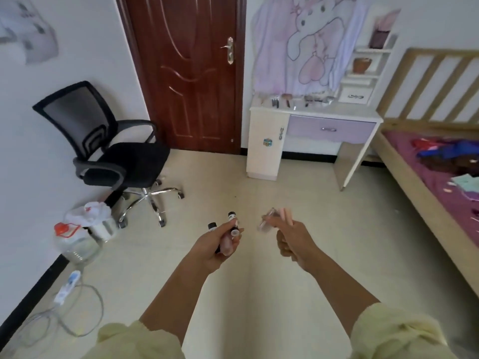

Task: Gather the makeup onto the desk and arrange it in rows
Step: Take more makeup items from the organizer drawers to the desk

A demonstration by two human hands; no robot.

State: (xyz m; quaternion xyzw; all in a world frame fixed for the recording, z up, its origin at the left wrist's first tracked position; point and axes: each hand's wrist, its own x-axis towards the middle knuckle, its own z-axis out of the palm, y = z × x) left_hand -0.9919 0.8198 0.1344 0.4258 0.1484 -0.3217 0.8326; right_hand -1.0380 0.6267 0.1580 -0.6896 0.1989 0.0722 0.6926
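**A:** Where's the makeup now?

**B:** The left hand is curled round a bunch of black-capped tubes. The right hand grips pink sticks with something clear among them. More pieces lie along the back edge of the worktop, well apart from both hands.

**A:** So the step is the carry?

**B:** I'd judge so. Hold both bunches firmly, because one tube can slide out of a handful. At the worktop, set one handful down near the front edge, which looks bare from here. Then use the freed hand to line the tubes up one by one, parallel to the pieces at the back.
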